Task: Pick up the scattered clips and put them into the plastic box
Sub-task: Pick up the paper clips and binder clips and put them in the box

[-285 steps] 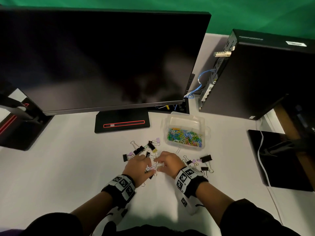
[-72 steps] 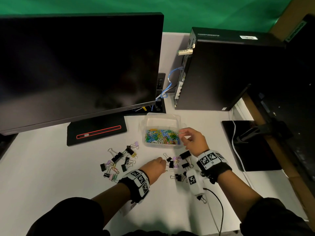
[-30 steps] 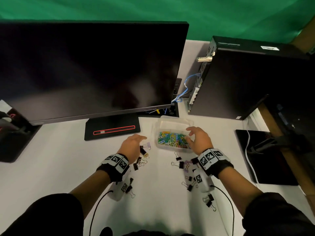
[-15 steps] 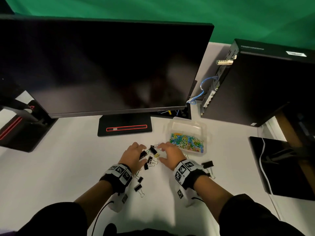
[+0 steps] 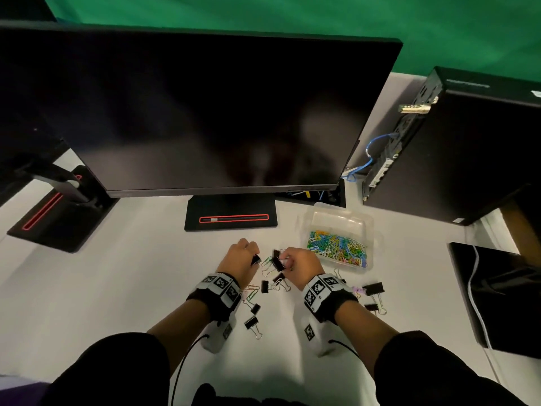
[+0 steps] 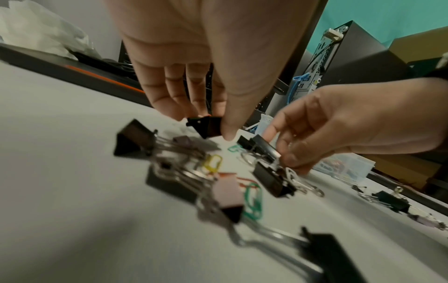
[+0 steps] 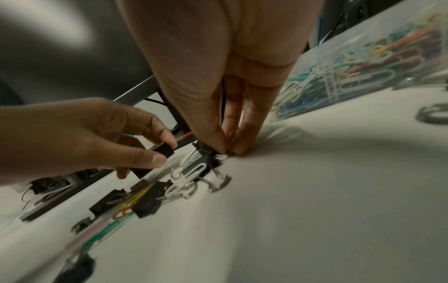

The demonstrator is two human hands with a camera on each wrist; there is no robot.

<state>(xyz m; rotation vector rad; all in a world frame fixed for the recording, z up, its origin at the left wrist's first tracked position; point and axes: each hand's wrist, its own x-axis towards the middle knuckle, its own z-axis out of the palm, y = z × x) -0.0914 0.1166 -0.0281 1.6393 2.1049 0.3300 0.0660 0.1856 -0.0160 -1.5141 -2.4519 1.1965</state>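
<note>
Black binder clips and coloured paper clips lie scattered on the white table in front of me. My left hand pinches a black binder clip between thumb and fingers, just above the table. To its right, my right hand pinches the wire handle of another black binder clip resting on the table. The clear plastic box with a heap of coloured paper clips stands just right of my right hand.
A large dark monitor on a black stand rises right behind the clips. A black computer case stands at the back right, a black pad with a white cable at the right. More binder clips lie by my right wrist.
Both hands have drawn together over the clip pile. The left hand has lifted a black binder clip, and the right hand has closed its fingertips on another.
</note>
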